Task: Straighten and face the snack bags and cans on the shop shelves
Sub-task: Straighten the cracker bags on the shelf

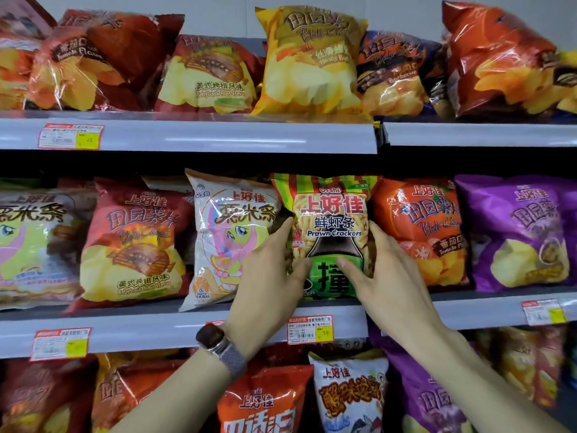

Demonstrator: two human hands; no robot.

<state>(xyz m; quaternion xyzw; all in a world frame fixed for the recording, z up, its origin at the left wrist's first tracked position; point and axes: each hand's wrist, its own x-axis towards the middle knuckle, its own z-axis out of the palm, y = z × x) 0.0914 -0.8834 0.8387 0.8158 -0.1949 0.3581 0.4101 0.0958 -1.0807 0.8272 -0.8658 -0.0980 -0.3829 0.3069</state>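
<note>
- The grey metal middle shelf carries the landmark, a green-and-red striped foil bag of prawn crackers, which stands upright at its front edge with the label facing out.
- Above that bag, the grey upper shelf holds a yellow foil chip bag among neighbours that slump at different angles. That row looks unstraightened.
- Just left of the landmark, a white foil corn-stick bag leans and touches it. It likely needs squaring next.
- Just right of it, an orange foil tomato chip bag faces forward.
- The left hand grips the landmark's left edge with its thumb on the front.
- The right hand grips the right edge the same way.
- Directly below the landmark hangs a red-and-yellow paper price tag.
- No cans are in view, and I judge the task to be in its early or middle stretch.
</note>
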